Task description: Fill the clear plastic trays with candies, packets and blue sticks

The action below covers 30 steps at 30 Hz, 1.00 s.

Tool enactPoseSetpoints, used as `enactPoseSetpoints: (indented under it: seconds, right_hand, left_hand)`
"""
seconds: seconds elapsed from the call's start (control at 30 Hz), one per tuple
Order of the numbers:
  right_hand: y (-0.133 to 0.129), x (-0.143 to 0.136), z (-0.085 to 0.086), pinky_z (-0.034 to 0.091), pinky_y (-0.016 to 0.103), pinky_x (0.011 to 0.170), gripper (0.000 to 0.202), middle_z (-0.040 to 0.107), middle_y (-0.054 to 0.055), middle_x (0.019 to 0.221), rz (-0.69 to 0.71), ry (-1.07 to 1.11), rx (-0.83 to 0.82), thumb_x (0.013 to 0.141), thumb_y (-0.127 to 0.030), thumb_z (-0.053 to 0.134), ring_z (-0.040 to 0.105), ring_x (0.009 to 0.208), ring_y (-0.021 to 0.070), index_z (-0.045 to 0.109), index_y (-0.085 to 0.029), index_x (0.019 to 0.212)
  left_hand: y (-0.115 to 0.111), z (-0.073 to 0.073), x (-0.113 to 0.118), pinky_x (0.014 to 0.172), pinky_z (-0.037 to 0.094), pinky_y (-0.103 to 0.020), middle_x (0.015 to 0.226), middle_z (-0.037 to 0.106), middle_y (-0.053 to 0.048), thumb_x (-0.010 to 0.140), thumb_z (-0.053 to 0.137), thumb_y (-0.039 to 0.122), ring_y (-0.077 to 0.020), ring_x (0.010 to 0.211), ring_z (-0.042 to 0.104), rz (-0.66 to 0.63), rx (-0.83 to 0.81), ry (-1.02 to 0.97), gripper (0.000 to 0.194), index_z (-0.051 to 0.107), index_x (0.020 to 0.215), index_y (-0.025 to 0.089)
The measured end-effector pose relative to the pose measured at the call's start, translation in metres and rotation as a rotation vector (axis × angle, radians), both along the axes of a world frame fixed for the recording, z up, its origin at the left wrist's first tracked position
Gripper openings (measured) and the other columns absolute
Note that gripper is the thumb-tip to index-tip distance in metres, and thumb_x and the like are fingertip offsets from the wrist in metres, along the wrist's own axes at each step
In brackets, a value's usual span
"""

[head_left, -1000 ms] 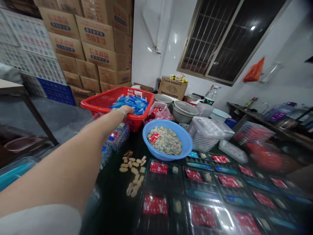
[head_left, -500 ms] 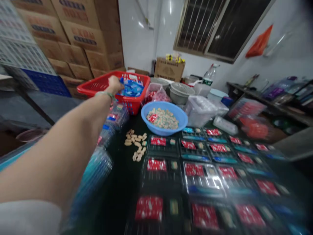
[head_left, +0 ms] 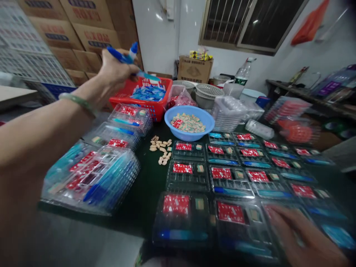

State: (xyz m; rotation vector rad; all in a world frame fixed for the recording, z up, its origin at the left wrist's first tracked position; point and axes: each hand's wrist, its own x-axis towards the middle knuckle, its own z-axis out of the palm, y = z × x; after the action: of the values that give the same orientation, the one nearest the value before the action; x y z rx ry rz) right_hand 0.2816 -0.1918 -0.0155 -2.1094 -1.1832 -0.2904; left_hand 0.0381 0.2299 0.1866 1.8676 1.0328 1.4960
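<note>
My left hand (head_left: 118, 70), with a green bangle at the wrist, is closed on several blue pens (head_left: 122, 55) above the red basket (head_left: 155, 108), which holds more blue packets or pens. At the lower right my right hand (head_left: 303, 233) is blurred over the clear trays; whether it holds anything is hidden. Rows of clear plastic trays (head_left: 187, 181) hold red packets (head_left: 182, 168) and small pale blocks; many also have a blue pen. A blue bowl (head_left: 190, 136) of pale pieces and some peanuts (head_left: 160, 144) sit beyond them.
Stacked filled trays (head_left: 111, 185) stand at the left. Behind the bowl are grey baskets (head_left: 207, 97), nested clear trays (head_left: 228, 111), a bottle (head_left: 243, 74) and a cardboard box (head_left: 194, 70). A shelf (head_left: 328, 98) stands at the right, cartons at the back left.
My left hand has risen out of the red basket with blue pens in it. My right hand has come into view at the lower right. The view has shifted slightly.
</note>
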Motion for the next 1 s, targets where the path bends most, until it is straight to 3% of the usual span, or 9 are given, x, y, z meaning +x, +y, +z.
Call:
enactPoseSetpoints:
  seconds: [0.1, 0.2, 0.3, 0.4, 0.6, 0.73, 0.87, 1.0]
  right_hand:
    - [0.051, -0.029, 0.039, 0.047, 0.029, 0.071, 0.018, 0.062, 0.004, 0.095, 0.235, -0.095, 0.104, 0.083, -0.03, 0.052, 0.059, 0.082, 0.0188, 0.06, -0.025, 0.099]
    - [0.085, -0.063, 0.07, 0.045, 0.027, 0.074, 0.021, 0.059, 0.005, 0.094, 0.456, -0.086, 0.238, 0.086, -0.02, 0.048, 0.056, 0.082, 0.0157, 0.058, -0.021, 0.104]
    - [0.098, -0.088, 0.083, 0.044, 0.025, 0.068, 0.025, 0.056, 0.006, 0.09, 0.608, -0.033, 0.233, 0.088, -0.019, 0.045, 0.054, 0.075, 0.0139, 0.055, -0.018, 0.111]
    - [0.096, -0.097, 0.08, 0.04, 0.025, 0.059, 0.026, 0.054, 0.004, 0.083, 0.653, -0.073, 0.122, 0.089, -0.026, 0.045, 0.051, 0.066, 0.0135, 0.054, -0.018, 0.111]
    - [0.079, -0.094, 0.064, 0.031, 0.025, 0.055, 0.014, 0.052, -0.001, 0.073, 0.675, -0.096, -0.172, 0.087, -0.029, 0.049, 0.049, 0.061, 0.0136, 0.058, -0.021, 0.094]
    - [0.072, -0.093, 0.052, 0.029, 0.025, 0.055, 0.012, 0.052, -0.002, 0.074, 0.686, -0.034, -0.232, 0.088, -0.028, 0.047, 0.048, 0.061, 0.0128, 0.057, -0.021, 0.088]
    - [0.068, -0.088, 0.039, 0.029, 0.024, 0.056, 0.011, 0.052, -0.002, 0.072, 0.662, -0.012, -0.246, 0.087, -0.027, 0.048, 0.048, 0.061, 0.0126, 0.056, -0.02, 0.083]
    - [0.079, -0.066, 0.029, 0.031, 0.024, 0.057, 0.011, 0.055, -0.001, 0.072, 0.549, -0.042, -0.229, 0.085, -0.027, 0.05, 0.051, 0.063, 0.0129, 0.059, -0.021, 0.084]
  left_hand:
    - [-0.061, -0.009, -0.004, 0.058, 0.048, -0.031, 0.059, 0.054, 0.001, 0.063, 0.06, -0.006, -0.0089, 0.049, 0.054, -0.134, -0.087, 0.019, 0.023, 0.06, 0.085, 0.0]
    - [-0.123, -0.037, -0.012, 0.039, 0.041, -0.027, 0.053, 0.057, -0.005, 0.06, 0.065, -0.001, -0.0142, 0.041, 0.052, -0.398, -0.322, 0.018, 0.018, 0.063, 0.076, 0.007]
    - [-0.171, -0.064, -0.022, 0.035, 0.04, -0.025, 0.055, 0.058, -0.005, 0.06, 0.07, 0.01, -0.0164, 0.043, 0.053, -0.626, -0.483, -0.007, 0.023, 0.064, 0.082, 0.011]
    - [-0.201, -0.079, -0.03, 0.038, 0.043, -0.022, 0.059, 0.058, -0.003, 0.064, 0.07, 0.016, -0.0148, 0.048, 0.054, -0.71, -0.598, 0.032, 0.025, 0.063, 0.088, 0.014]
    - [-0.229, -0.098, -0.025, 0.04, 0.043, -0.019, 0.058, 0.054, 0.0, 0.069, 0.066, 0.016, -0.0102, 0.048, 0.051, -0.776, -0.734, -0.032, 0.018, 0.058, 0.085, 0.013]
    - [-0.234, -0.114, -0.017, 0.038, 0.042, -0.019, 0.056, 0.053, -0.001, 0.074, 0.062, 0.021, -0.0108, 0.047, 0.051, -0.814, -0.876, -0.085, 0.013, 0.057, 0.083, 0.013]
    - [-0.225, -0.126, -0.021, 0.035, 0.04, -0.018, 0.056, 0.054, -0.001, 0.075, 0.061, 0.026, -0.0115, 0.045, 0.052, -0.662, -0.93, -0.215, 0.015, 0.057, 0.081, 0.014]
    - [-0.222, -0.146, -0.039, 0.03, 0.033, -0.016, 0.069, 0.059, -0.004, 0.076, 0.06, 0.033, -0.0085, 0.041, 0.049, -0.523, -0.95, -0.348, 0.02, 0.058, 0.082, 0.014]
